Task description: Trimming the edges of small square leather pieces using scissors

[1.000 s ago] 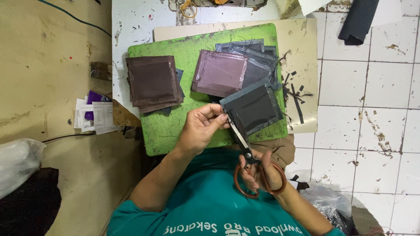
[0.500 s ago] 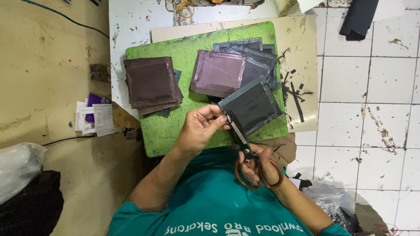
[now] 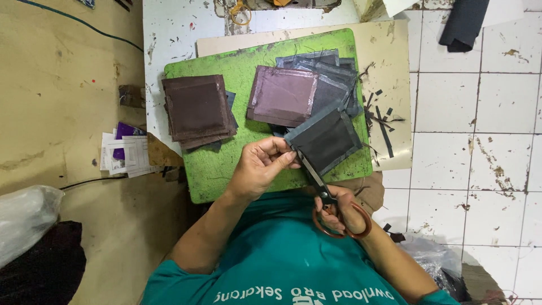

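**Fingertips close to the blades during a trim cut**

A dark grey square panel is held tilted above the near edge of the green cutting mat, its near-left corner pinched between thumb and fingertips of the left hand. The scissors are worked along the panel's left edge; their orange loops are gripped by the right hand, fingers curled through them. Whether the blades are parted or closed at the tip cannot be told.

The pinching fingertips lie just beside the blade line, so a nick is judged possible if the cut is run on without the grip being shifted. As the panel is held by one corner only, it could sag or twist, and the cut could wander off the edge into the panel's body.

Behind the panel, a loose pile of grey and mauve panels is spread on the mat; a raised corner might be snagged. A brown stack lies well apart on the left. Dark trimmings are scattered on the beige board and could be dragged under the work.
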